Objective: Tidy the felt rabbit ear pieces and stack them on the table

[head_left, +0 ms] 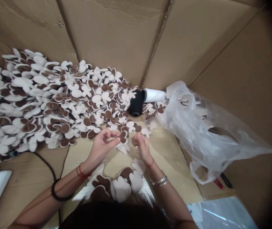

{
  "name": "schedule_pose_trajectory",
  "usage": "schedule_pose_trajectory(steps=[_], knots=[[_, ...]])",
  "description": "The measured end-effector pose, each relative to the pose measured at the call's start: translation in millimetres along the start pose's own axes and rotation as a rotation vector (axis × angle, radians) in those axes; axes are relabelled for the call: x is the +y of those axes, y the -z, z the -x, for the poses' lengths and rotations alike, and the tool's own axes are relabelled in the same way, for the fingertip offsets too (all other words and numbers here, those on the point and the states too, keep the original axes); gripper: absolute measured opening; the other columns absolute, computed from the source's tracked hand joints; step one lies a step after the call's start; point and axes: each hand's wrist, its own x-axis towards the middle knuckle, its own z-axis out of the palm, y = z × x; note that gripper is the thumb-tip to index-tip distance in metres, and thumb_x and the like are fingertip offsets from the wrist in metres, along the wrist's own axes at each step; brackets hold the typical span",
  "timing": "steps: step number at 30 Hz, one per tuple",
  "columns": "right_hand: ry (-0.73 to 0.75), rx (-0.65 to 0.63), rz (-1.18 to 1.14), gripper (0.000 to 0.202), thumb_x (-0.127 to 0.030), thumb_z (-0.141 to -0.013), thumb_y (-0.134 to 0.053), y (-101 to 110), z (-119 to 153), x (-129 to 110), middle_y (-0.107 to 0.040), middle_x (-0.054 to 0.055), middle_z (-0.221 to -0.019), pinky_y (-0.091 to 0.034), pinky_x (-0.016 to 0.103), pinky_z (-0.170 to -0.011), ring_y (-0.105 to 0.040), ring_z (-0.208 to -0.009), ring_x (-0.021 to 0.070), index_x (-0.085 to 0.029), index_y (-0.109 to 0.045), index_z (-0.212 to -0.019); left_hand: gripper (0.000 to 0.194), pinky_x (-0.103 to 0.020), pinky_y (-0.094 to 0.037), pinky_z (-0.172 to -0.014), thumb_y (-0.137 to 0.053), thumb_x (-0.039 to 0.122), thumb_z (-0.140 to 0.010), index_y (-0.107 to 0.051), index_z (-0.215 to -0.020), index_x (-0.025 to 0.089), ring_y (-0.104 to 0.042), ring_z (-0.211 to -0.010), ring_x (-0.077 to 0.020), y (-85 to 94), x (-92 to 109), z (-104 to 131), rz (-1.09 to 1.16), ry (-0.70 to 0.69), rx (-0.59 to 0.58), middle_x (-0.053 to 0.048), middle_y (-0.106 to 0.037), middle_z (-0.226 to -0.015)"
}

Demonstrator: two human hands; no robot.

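Note:
My left hand [104, 141] pinches a small plush bunny-shaped piece [123, 137], brown on its front with a white edge, between thumb and fingertips. Just to the right, my right hand [142, 144] is closed, thumb against fingers; whatever it may hold is too small to make out. Under the held piece lies a white bunny-shaped piece [123, 148] on the board. Closer to my body, several more brown and white pieces [121, 188] lie together, partly hidden by my head.
A large heap of similar pieces [55, 105] covers the left and back. Behind my hands are a black thread cone [136, 104] and a white cone [154, 95]. A clear plastic bag [193, 124] with pieces inside lies right, near red-handled and black tools [219, 183]. Cardboard walls [112, 35] enclose the back.

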Motion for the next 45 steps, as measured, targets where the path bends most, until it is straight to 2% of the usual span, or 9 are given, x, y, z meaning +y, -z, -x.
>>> schedule_pose_trajectory(steps=[3, 6, 13, 20, 23, 27, 30, 37, 45], knots=[[0.001, -0.231, -0.057, 0.044, -0.058, -0.085, -0.042, -15.3, 11.7, -6.0, -0.042, -0.001, -0.062, -0.032, 0.026, -0.057, -0.036, -0.059, 0.0123, -0.019, -0.046, -0.066, 0.036, -0.028, -0.049, -0.080, -0.076, 0.026, -0.063, -0.041, -0.069, 0.018, -0.058, -0.096, -0.0173, -0.6, -24.6, -11.5, -0.020, -0.038, 0.001, -0.004, -0.062, -0.094], [0.000, -0.224, -0.043, 0.040, -0.053, -0.088, -0.041, -22.4, 16.5, -4.2, -0.045, -0.001, -0.065, -0.033, 0.026, -0.060, -0.037, -0.062, 0.0126, -0.019, -0.049, -0.069, 0.031, -0.028, -0.048, -0.080, -0.076, 0.031, -0.066, -0.054, -0.083, 0.017, -0.058, -0.100, -0.0191, 2.5, -39.9, -16.6, -0.008, 0.039, -0.071, -0.007, -0.063, -0.102], [-0.047, -0.264, -0.118, 0.047, -0.058, -0.086, -0.045, -17.8, 11.2, 1.8, -0.038, -0.003, -0.058, -0.030, 0.026, -0.057, -0.033, -0.057, 0.0112, -0.019, -0.043, -0.060, 0.036, -0.024, -0.046, -0.059, -0.066, 0.048, -0.075, -0.064, -0.078, 0.013, -0.055, -0.065, -0.0135, 13.0, -38.5, -21.7, -0.139, 0.159, -0.305, -0.003, -0.060, -0.070], [-0.384, -0.413, -0.567, 0.058, -0.064, -0.078, -0.052, -22.0, 12.9, -4.9, -0.020, -0.007, -0.044, -0.018, 0.026, -0.046, -0.018, -0.043, 0.0075, -0.022, -0.026, -0.047, 0.018, -0.024, -0.042, -0.062, -0.063, 0.034, -0.079, -0.065, -0.074, 0.017, -0.054, -0.064, -0.0134, 6.1, -34.1, -11.8, -0.544, -0.263, -0.013, -0.003, -0.063, -0.070], [-0.420, -0.467, -0.514, 0.062, -0.074, -0.075, -0.042, -19.5, 8.0, -0.6, -0.019, -0.007, -0.042, -0.020, 0.027, -0.046, -0.019, -0.042, 0.0083, -0.023, -0.025, -0.045, 0.022, -0.023, -0.043, -0.057, -0.064, 0.037, -0.078, -0.063, -0.073, 0.016, -0.054, -0.060, -0.0133, 7.2, -30.3, -13.8, -0.452, -0.159, -0.099, -0.003, -0.062, -0.066], [-0.323, -0.308, -0.365, 0.065, -0.083, -0.071, -0.029, -10.8, -1.1, 7.1, -0.022, -0.006, -0.046, -0.023, 0.026, -0.046, -0.022, -0.045, 0.0093, -0.022, -0.033, -0.049, 0.032, -0.021, -0.043, -0.047, -0.067, 0.046, -0.074, -0.061, -0.074, 0.014, -0.053, -0.052, -0.0112, 13.7, -21.5, -20.5, -0.204, 0.066, -0.234, -0.001, -0.060, -0.061], [-0.183, -0.141, -0.292, 0.052, -0.068, -0.074, -0.053, -2.9, -2.8, 6.2, -0.035, -0.004, -0.054, -0.028, 0.024, -0.050, -0.031, -0.051, 0.0097, -0.019, -0.047, -0.060, 0.033, -0.020, -0.042, -0.046, -0.070, 0.045, -0.072, -0.061, -0.072, 0.013, -0.050, -0.048, -0.0089, 16.1, -17.2, -21.5, -0.165, 0.113, -0.282, -0.001, -0.059, -0.060], [-0.201, -0.160, -0.276, 0.041, -0.058, -0.075, -0.061, 4.1, 0.5, -0.8, -0.053, 0.001, -0.064, -0.037, 0.024, -0.054, -0.046, -0.060, 0.0127, -0.017, -0.063, -0.076, 0.029, -0.020, -0.044, -0.048, -0.070, 0.042, -0.073, -0.064, -0.075, 0.013, -0.053, -0.053, -0.0100, 13.6, -22.7, -19.9, -0.114, 0.142, -0.285, -0.002, -0.061, -0.063], [-0.195, -0.109, -0.172, 0.031, -0.045, -0.070, -0.069, 1.7, -1.2, -8.6, -0.051, -0.002, -0.057, -0.030, 0.021, -0.049, -0.037, -0.053, 0.0085, -0.016, -0.062, -0.064, 0.031, -0.026, -0.052, -0.056, -0.071, 0.045, -0.070, -0.069, -0.074, 0.014, -0.060, -0.060, -0.0149, 18.0, -19.3, -26.1, -0.177, 0.180, -0.275, -0.003, -0.064, -0.066]])
